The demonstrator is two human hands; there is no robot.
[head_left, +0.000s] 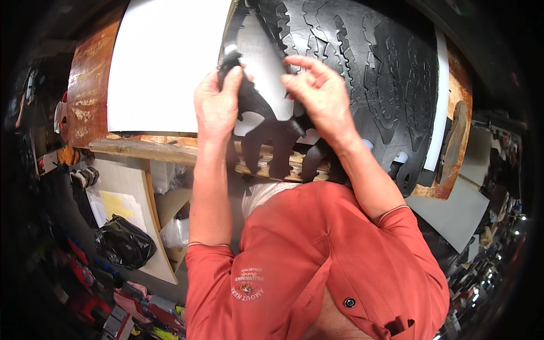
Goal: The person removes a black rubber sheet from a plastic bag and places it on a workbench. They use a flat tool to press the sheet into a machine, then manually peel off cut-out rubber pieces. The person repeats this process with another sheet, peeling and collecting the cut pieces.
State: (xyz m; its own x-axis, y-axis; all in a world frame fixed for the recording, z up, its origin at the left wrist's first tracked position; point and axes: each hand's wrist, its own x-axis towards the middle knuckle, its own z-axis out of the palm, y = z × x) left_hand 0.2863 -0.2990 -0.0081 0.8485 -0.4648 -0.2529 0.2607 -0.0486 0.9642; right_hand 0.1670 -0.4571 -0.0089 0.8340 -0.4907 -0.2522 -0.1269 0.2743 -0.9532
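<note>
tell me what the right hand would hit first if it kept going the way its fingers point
The right hand has its fingers curled toward the upper left, so it would probably meet the black die-cut sheet at its peeled edge almost at once, then the white board; depth is unclear.

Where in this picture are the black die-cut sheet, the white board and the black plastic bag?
black die-cut sheet (391, 79), head view, on its patterned middle.
white board (164, 62), head view, on its bare centre.
black plastic bag (123, 242), head view, on its crumpled middle.
</note>
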